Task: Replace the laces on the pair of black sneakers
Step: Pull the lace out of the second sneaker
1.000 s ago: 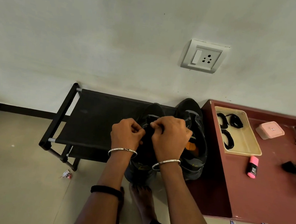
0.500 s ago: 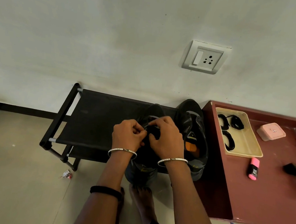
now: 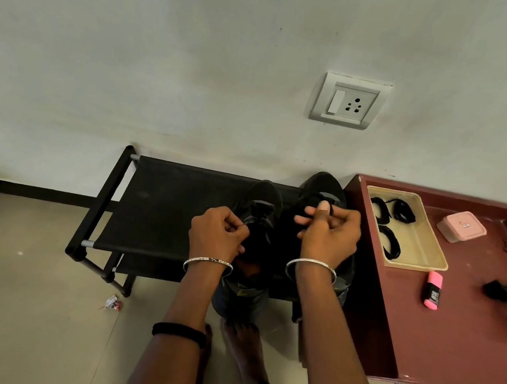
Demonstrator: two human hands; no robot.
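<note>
Far left: a black fabric-topped rack (image 3: 164,202) against the wall, with a scrap of wrapper (image 3: 113,303) on the floor by its foot. Both black sneakers stand side by side on the rack's right end, toes to the wall. The left hand (image 3: 215,234) sits over the left sneaker (image 3: 264,199), fingers curled in. Thumb and forefinger are closed at the tongue, apparently on a lace, though black on black hides the strand there. The right hand (image 3: 330,233) is raised over the right sneaker (image 3: 321,186), thumb and fingers clamped on a thin black lace (image 3: 331,211). Judged step: drawing a lace through the left sneaker's eyelets; whether out or in cannot be told. To do it well, the left hand should steady the eyelet flap while the right pulls along the line of the hole, not sideways, so the tip does not snag. Both ends should be evened before the next crossing. Just beside the sneakers, a maroon table (image 3: 449,334) carries a beige tray (image 3: 425,255) of coiled spare laces (image 3: 391,247). A pink box (image 3: 461,227) and a pink highlighter (image 3: 433,290) lie just outside the tray.
</note>
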